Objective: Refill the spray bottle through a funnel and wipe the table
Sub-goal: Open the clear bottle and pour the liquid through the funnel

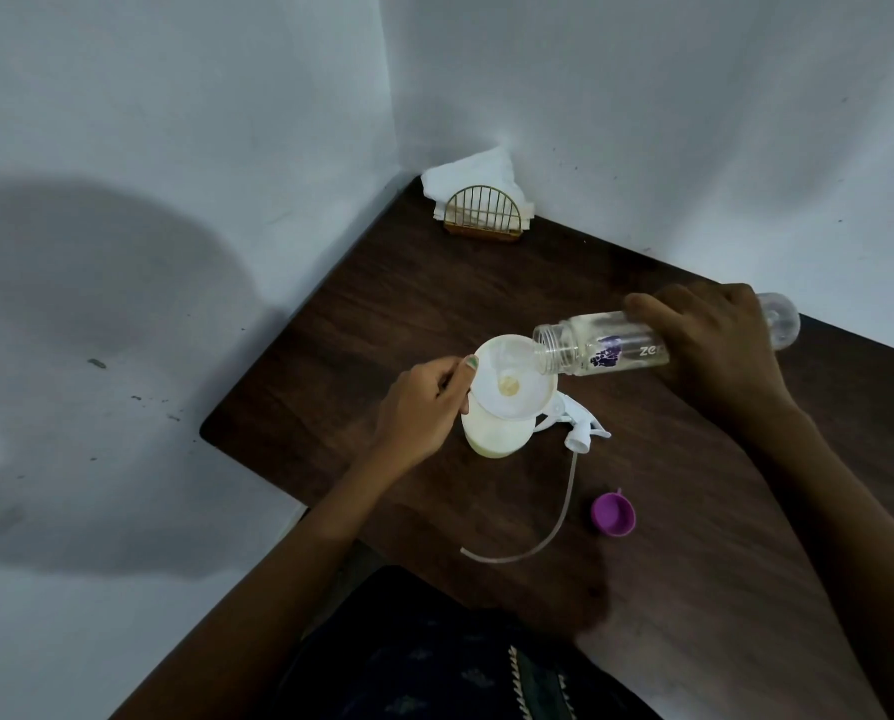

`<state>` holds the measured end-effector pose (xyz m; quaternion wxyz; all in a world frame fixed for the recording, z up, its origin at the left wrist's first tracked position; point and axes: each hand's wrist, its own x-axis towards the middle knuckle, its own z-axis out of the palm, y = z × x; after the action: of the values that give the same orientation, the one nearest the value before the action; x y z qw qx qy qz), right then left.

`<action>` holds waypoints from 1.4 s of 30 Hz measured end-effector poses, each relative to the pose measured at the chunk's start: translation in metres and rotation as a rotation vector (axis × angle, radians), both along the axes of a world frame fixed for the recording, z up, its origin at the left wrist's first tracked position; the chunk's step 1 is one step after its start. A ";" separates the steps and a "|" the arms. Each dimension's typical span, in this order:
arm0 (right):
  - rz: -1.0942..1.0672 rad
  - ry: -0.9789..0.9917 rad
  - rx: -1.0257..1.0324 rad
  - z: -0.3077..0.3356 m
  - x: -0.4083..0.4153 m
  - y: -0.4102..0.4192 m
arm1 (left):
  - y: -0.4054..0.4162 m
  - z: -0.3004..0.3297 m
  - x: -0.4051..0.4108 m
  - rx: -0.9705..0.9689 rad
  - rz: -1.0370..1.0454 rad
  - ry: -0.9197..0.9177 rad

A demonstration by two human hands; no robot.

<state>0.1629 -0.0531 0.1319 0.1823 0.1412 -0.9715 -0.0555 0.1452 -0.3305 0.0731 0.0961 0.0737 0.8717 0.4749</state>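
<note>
Now my right hand [715, 345] grips the tipped bottle [606, 345] over the funnel [512, 379], which my left hand [424, 402] pinches steady atop the spray bottle [491, 433]. Pouring looks nearly finished; sprayer [574, 423], cap [612, 513] and wiping the table [434, 304] remain.

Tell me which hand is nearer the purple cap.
Right. The right hand grips the tilted clear bottle beyond the purple cap; the left hand holds the funnel, farther off to the cap's left.
</note>
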 end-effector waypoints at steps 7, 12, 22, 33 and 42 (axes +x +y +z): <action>-0.004 -0.002 0.003 0.000 0.000 0.000 | 0.000 -0.001 -0.001 0.013 0.004 0.012; -0.001 -0.004 -0.001 0.000 -0.001 -0.001 | -0.001 -0.002 -0.001 0.020 0.004 0.006; -0.012 -0.011 0.002 0.000 -0.001 -0.001 | -0.002 -0.001 -0.001 0.006 0.005 0.002; -0.012 -0.001 0.017 0.001 0.000 -0.001 | -0.002 -0.001 -0.001 0.006 0.004 0.008; -0.006 0.020 0.024 0.000 -0.001 0.000 | -0.002 -0.001 0.000 -0.002 0.000 0.002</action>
<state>0.1621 -0.0533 0.1321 0.1902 0.1398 -0.9693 -0.0691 0.1452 -0.3322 0.0723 0.0954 0.0740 0.8723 0.4739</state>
